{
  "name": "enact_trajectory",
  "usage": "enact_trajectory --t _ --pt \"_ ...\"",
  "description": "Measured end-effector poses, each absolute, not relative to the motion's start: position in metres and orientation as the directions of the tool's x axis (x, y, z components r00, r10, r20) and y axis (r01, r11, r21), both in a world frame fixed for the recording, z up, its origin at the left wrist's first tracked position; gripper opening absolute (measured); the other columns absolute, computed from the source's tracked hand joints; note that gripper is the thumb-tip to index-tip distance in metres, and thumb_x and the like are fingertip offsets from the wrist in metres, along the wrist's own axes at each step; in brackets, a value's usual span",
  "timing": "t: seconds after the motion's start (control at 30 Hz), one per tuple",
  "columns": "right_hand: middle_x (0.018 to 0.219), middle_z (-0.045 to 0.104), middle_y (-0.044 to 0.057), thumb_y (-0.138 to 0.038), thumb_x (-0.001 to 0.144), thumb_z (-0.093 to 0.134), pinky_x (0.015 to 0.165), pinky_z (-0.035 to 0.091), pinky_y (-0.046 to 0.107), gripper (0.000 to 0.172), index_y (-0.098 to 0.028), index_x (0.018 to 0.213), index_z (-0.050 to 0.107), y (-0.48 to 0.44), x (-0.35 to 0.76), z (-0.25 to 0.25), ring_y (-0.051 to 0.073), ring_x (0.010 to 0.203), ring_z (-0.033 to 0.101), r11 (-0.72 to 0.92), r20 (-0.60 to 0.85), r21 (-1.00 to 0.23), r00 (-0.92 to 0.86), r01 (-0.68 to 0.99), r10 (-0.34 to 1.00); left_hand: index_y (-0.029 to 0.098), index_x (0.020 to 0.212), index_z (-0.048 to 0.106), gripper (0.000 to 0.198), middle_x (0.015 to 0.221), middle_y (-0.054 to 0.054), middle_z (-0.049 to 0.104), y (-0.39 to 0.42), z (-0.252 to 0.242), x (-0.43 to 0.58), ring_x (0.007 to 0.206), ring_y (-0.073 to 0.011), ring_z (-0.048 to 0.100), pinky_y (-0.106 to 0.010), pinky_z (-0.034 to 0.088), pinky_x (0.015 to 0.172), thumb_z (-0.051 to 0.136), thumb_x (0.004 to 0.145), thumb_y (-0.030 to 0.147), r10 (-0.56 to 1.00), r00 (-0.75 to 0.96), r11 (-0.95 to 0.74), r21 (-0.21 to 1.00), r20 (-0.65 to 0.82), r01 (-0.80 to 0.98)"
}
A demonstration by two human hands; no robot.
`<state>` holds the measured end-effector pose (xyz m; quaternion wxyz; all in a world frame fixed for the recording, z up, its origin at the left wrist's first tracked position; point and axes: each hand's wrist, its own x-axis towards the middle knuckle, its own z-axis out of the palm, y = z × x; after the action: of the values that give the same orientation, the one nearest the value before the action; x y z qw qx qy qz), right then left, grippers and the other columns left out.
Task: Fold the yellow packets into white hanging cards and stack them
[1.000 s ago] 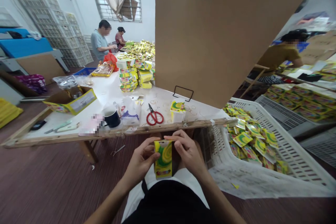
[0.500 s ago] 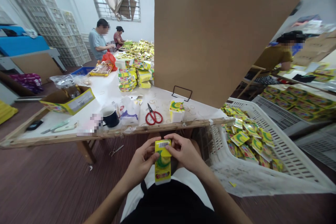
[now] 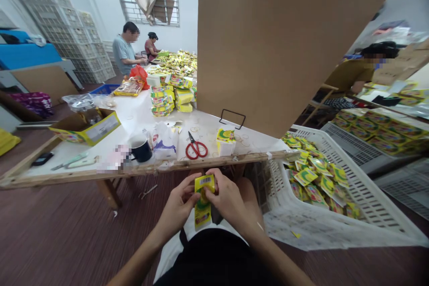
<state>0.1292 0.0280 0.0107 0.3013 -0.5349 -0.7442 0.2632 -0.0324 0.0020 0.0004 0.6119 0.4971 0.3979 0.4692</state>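
Observation:
A slim yellow-and-green card packet (image 3: 203,214) with a barcode at its top is held over my lap, tilted slightly. My left hand (image 3: 181,203) grips its left edge, thumb on the front face. Along the right edge, my right hand (image 3: 226,196) has its thumb pressed on the front and its fingers behind. The packet's back and the fingertips there are hidden. Beyond the hands, on the table edge, stand red-handled scissors (image 3: 196,148) and a small stack of similar cards (image 3: 226,142).
On the right, a white plastic crate (image 3: 368,187) holds many yellow packets. A large brown board (image 3: 268,53) stands on the table (image 3: 144,120). A dark mug (image 3: 140,149) and an open yellow box (image 3: 100,128) are on the left. Co-workers sit and stand farther off.
The packet has shifted slightly left and turned a little. My right hand has moved left and its thumb slid lower on the packet's face.

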Motion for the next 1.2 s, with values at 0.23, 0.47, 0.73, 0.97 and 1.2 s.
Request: enact_trajectory --t 0.23,0.47,0.73,0.97,1.2 --pt "0.090 0.063 0.001 -0.019 0.071 0.061 0.068 0.044 0.024 0.038 -0.023 0.108 0.050 0.029 0.135 0.007 0.016 0.077 0.059 0.291 0.125 -0.766 -0.311 0.574 0.942 0.015 0.127 0.043 0.050 0.113 -0.014 0.066 -0.002 0.004 -0.028 0.102 -0.0254 0.063 -0.036 0.049 0.086 0.061 0.081 0.024 0.970 0.244 0.069 0.980 -0.022 -0.185" --pt "0.092 0.064 0.002 -0.018 0.076 0.060 0.067 0.047 0.025 0.038 -0.022 0.114 0.054 0.031 0.138 0.008 0.015 0.076 0.060 0.293 0.160 -0.862 -0.327 0.413 0.931 0.018 0.125 0.045 0.048 0.110 -0.012 0.068 0.000 0.003 -0.031 0.098 -0.0252 0.065 -0.035 0.050 0.084 0.062 0.081 0.026 0.974 0.226 0.069 0.980 -0.026 -0.187" --pt "0.099 0.068 0.004 -0.016 0.080 0.058 0.083 0.049 0.030 0.025 -0.022 0.102 0.068 0.025 0.138 0.016 0.018 0.094 0.062 0.256 0.215 -0.958 -0.266 0.131 0.940 0.019 0.117 0.048 0.038 0.102 -0.009 0.070 0.000 0.002 -0.024 0.094 -0.0238 0.066 -0.031 0.052 0.078 0.061 0.082 0.021 0.977 0.212 0.014 0.984 0.024 -0.177" --pt "0.094 0.067 0.003 -0.016 0.079 0.061 0.079 0.049 0.027 0.018 -0.023 0.094 0.068 0.019 0.129 0.018 0.017 0.089 0.062 0.386 0.375 -0.920 -0.130 0.069 0.918 0.023 0.118 0.054 0.036 0.126 -0.007 0.057 -0.002 0.001 -0.025 0.115 -0.0223 0.056 -0.032 0.046 0.096 0.059 0.083 0.023 0.975 0.035 -0.217 0.974 0.219 -0.059" --pt "0.090 0.067 0.005 -0.018 0.081 0.060 0.078 0.051 0.030 0.010 -0.022 0.086 0.068 0.013 0.132 0.011 0.018 0.087 0.062 0.444 0.436 -0.893 -0.105 0.071 0.894 0.020 0.100 0.067 0.021 0.101 -0.006 0.068 -0.004 0.003 -0.025 0.096 -0.0217 0.064 -0.031 0.053 0.086 0.062 0.081 0.024 0.969 -0.017 -0.247 0.968 0.248 0.047"
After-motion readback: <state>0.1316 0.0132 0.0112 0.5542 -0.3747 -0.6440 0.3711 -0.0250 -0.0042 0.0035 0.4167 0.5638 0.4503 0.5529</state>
